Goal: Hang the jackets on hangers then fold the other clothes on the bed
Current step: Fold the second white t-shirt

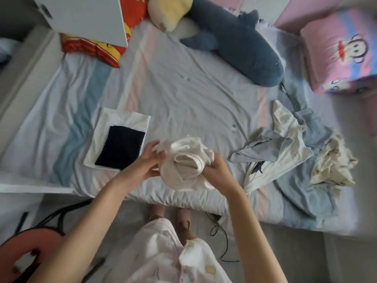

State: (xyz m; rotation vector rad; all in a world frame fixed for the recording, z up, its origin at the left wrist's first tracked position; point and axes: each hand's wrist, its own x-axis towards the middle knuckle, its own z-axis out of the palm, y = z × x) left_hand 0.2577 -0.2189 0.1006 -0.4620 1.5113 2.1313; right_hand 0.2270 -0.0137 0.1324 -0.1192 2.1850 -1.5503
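Left grip (152,158) pinches the white garment (179,160) at its left side, fingers curled; right grip (214,170) clamps the right side, fingertips buried in cloth; garment bunched over the bed's (183,94) near edge, its kind unclear; folded stack (120,148) near the left edge; loose pile (285,152) rightward; open sheet between them.

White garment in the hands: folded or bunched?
Bunched, not folded. The white garment is a crumpled wad of loose rolls, gripped between the left hand and right hand.
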